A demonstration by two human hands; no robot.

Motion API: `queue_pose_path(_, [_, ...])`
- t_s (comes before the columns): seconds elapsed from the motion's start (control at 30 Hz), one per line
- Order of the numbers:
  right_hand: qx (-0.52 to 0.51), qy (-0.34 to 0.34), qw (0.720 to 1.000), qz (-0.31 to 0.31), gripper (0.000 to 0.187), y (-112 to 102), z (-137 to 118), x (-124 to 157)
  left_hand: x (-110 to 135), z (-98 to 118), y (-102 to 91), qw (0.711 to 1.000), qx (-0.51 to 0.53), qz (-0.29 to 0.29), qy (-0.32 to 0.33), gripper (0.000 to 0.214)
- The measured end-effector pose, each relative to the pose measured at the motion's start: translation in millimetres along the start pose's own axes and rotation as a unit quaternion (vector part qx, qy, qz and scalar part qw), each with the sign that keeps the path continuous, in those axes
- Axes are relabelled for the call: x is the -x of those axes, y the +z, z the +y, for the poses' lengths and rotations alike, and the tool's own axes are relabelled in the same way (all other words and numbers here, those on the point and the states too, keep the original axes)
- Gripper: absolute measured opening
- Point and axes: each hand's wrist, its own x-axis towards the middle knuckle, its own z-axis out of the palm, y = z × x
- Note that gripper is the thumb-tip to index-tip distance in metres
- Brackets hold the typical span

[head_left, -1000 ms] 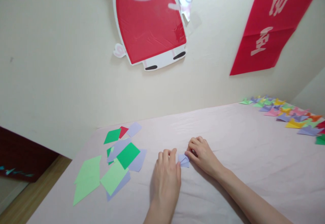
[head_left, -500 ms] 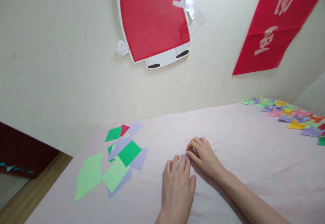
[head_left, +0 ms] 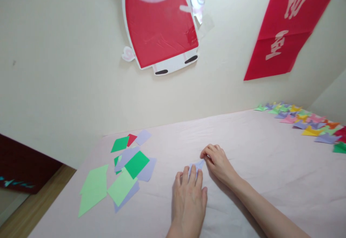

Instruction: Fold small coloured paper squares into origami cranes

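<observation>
A small folded lavender paper piece (head_left: 196, 165) lies on the pale pink table cover (head_left: 259, 158) near the front middle. My left hand (head_left: 189, 198) lies flat with its fingers stretched over the near part of the paper, pressing it down. My right hand (head_left: 217, 162) is curled at the paper's far right tip, with fingertips pinched on its edge. Most of the paper is hidden under my left fingers.
Loose paper sheets (head_left: 123, 175) in green, lavender and red lie scattered at the left. Several folded coloured paper figures (head_left: 305, 124) sit in rows at the far right. A cream wall carries a red cartoon cutout (head_left: 159, 32) and a red banner (head_left: 283, 32). Wooden floor (head_left: 32, 209) shows beyond the left edge.
My left hand slid right from beside the paper onto it and now presses it flat. My right hand shifted slightly up to the paper's far tip. The view swayed a little.
</observation>
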Motion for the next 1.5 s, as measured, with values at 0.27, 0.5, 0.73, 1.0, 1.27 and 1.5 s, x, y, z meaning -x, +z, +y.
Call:
queue_pose_path(0.27, [0.063, -0.003, 0.998, -0.017, 0.015, 1.0, -11.4, 3.7, -0.6, 0.6, 3.9, 1.000, -0.020, 0.019, 0.007, 0.041])
queue_pose_path(0.5, [0.131, 0.007, 0.991, -0.027, 0.037, 8.6, -8.5, 5.3, 11.3, -2.0, 10.0, 0.996, -0.068, 0.050, 0.009, 0.045])
queue_pose_path(0.73, [0.143, 0.009, 0.989, -0.036, 0.043, 7.3, -10.3, 5.3, 26.8, -9.7, 10.7, 0.994, -0.086, 0.068, 0.017, 0.044])
queue_pose_path(1.0, [0.167, 0.018, 0.985, -0.037, 0.044, 9.8, -11.1, 6.0, -0.7, 3.2, 15.8, 0.999, -0.037, 0.005, -0.015, 0.067])
queue_pose_path(1.27, [0.239, 0.005, 0.971, -0.013, 0.044, 18.1, -4.4, 7.3, -1.1, 1.1, 12.6, 0.999, -0.007, -0.029, -0.038, 0.072])
queue_pose_path(1.5, [0.213, -0.012, 0.977, 0.001, 0.042, 16.5, 1.5, 7.7, -6.4, 2.1, 5.9, 0.998, -0.008, -0.039, -0.053, 0.070])
